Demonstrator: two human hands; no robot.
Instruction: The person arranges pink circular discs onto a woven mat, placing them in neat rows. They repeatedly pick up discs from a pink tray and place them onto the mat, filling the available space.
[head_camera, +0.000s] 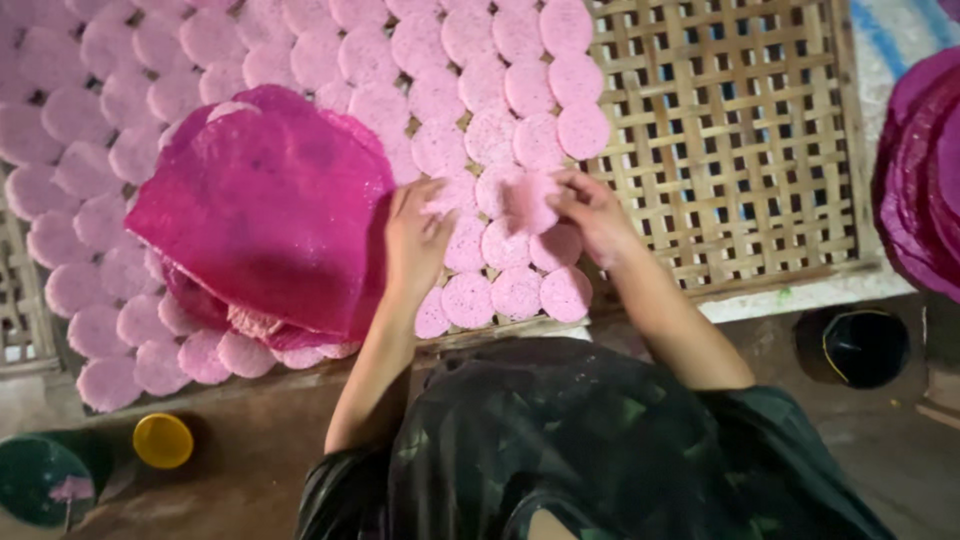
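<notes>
A small, pale pink, round, speckled disc (532, 203) is pinched at its right edge by the fingers of the right hand (590, 212), and it is held just above the rows of like discs near the front edge of the woven bamboo lattice tray (740, 150). The left hand (418, 240) is laid beside it with fingers loosely curled, its fingertips touching the disc's left side and the discs beneath — whether anything is gripped by it cannot be told. Around the hands, many pale pink round discs (440, 95) are set in overlapping rows across the left and middle of the tray, while the right part of the lattice is bare. To the left of the left hand, a stack of large, deep magenta, thin round sheets (265, 210) is rested on top of the small discs. A second pile of magenta sheets (925, 170) is seen at the right edge. On the floor below, a round yellow lid (163, 440), a dark green round container (45, 478) and a black bucket (858, 345) are placed.
</notes>
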